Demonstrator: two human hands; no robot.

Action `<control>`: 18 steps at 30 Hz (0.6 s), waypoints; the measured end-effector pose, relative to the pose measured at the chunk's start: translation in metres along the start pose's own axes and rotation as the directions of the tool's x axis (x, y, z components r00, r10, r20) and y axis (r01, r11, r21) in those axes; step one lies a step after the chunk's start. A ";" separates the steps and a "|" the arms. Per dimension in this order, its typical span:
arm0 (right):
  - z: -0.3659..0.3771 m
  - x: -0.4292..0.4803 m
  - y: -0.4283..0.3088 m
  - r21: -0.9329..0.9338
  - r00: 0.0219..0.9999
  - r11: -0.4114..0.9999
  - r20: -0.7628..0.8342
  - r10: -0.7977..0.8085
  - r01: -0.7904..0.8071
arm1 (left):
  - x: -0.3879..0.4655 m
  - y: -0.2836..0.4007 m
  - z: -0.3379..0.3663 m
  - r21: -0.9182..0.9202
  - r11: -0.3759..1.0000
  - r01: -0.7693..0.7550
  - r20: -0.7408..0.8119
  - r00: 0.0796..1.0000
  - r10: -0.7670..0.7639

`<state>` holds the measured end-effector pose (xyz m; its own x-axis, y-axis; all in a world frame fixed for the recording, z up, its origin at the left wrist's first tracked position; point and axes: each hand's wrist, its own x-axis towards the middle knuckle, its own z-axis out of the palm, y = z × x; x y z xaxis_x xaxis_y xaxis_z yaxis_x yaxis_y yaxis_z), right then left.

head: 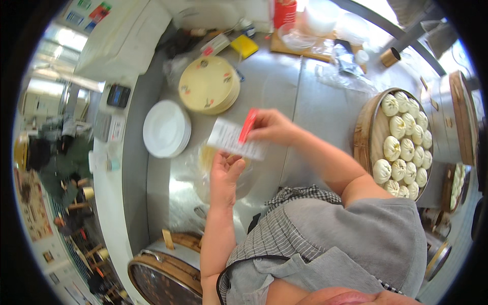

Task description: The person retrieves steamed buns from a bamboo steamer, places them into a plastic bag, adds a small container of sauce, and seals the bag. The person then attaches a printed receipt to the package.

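My right hand (268, 126) pinches a small red item (248, 126), its kind unclear, together with a white paper slip (233, 140) that bears printed writing. Just below the slip's lower edge is my left hand (227, 171), palm up with curled fingers; whether it touches the paper cannot be told. Beneath both hands a clear plastic bag (204, 187) with something pale yellow in it lies on the steel worktop (267, 91). To the left stand a stack of white plates (166, 129) and a stack of yellow plates (207, 84).
A round bamboo steamer tray (362, 141) with several buns (398, 169) stands at right, beside a tall steamer (444, 114). A lidded steamer (167, 274) is at lower left. A wooden board (301, 53) with plastic containers lies at the back. People sit beyond the white ledge (108, 190).
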<state>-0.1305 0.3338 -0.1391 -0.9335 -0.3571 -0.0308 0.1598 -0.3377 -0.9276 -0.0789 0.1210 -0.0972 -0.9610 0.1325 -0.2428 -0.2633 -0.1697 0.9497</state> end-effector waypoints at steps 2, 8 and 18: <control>0.007 -0.001 0.011 -0.148 0.999 0.988 -0.010 -0.037 0.035 | 0.021 -0.014 0.021 -0.007 1.000 0.023 -0.035 0.999 -0.023; -0.075 0.003 -0.014 -0.518 0.954 0.852 -0.287 -0.088 -0.077 | 0.076 -0.062 0.041 0.217 0.970 0.110 -0.054 0.993 -0.101; -0.124 0.047 -0.146 -0.545 0.992 0.836 -0.071 -0.109 0.053 | 0.115 -0.062 0.104 -0.418 0.893 0.169 0.226 0.971 -0.078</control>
<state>-0.2370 0.4743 -0.0507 -0.9657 -0.2559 0.0443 -0.0909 0.1736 -0.9806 -0.1638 0.2485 -0.1636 -0.8936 0.3625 -0.2648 -0.4325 -0.5373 0.7241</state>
